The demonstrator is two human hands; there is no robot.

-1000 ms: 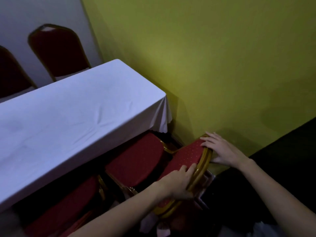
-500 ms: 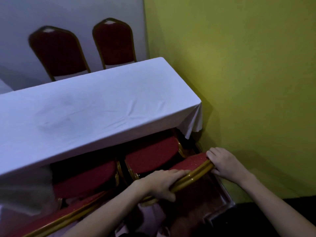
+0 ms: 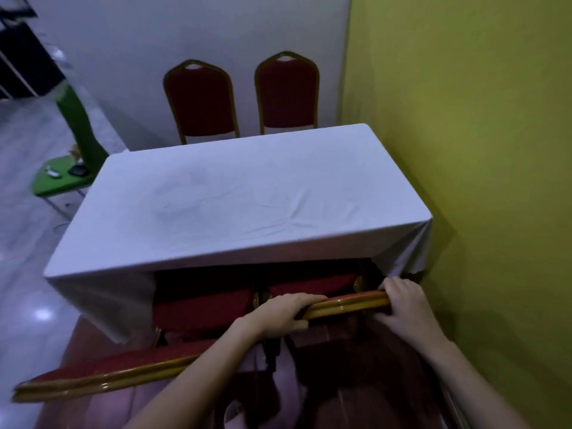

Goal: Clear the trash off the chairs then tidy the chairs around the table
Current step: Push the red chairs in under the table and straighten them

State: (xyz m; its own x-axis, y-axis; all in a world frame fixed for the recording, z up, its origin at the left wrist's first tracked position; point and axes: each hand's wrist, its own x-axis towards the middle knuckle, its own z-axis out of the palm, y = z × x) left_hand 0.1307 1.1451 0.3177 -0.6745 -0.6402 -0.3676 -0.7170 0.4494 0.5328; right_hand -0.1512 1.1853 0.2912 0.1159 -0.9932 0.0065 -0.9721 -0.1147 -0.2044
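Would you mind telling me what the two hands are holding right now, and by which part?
Both hands grip the near right chair by the gold top rail of its backrest: the left hand at its left end, the right hand at its right end.

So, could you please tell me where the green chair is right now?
In the head view, the green chair stands on the pale floor at the far left, just beyond the left end of the white-clothed table, with small items lying on its seat.
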